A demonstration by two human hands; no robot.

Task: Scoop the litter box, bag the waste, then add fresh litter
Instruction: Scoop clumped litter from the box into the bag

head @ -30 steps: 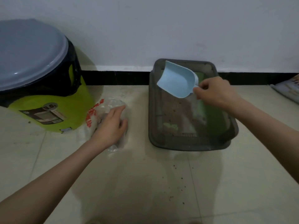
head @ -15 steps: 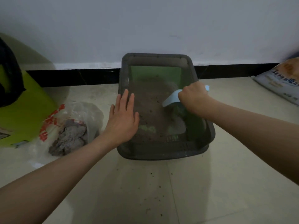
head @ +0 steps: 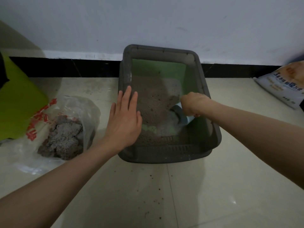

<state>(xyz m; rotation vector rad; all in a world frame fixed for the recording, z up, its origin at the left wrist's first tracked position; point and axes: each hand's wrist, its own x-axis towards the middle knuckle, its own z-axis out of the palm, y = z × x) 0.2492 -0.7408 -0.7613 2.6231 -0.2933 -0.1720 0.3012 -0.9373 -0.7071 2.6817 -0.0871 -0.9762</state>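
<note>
A dark grey litter box (head: 212,129) with a green inner floor stands against the wall and holds brownish litter (head: 151,99). My right hand (head: 195,105) grips the handle of a light blue scoop (head: 181,118), whose mouth is pushed down into the litter. My left hand (head: 125,122) lies flat with straight fingers over the box's left rim. To the left, a clear plastic bag (head: 88,109) with red print lies on the floor, holding grey clumped waste (head: 63,139).
A lime-green bin (head: 18,102) stands at the far left. A white litter sack (head: 283,84) lies on the floor at the right edge. Stray litter grains (head: 158,190) dot the cream tiles in front of the box. A black skirting runs along the wall.
My left hand left the plastic bag and moved right onto the box's left rim. My right hand lowered the scoop from above the box into the litter. The view shifted right.
</note>
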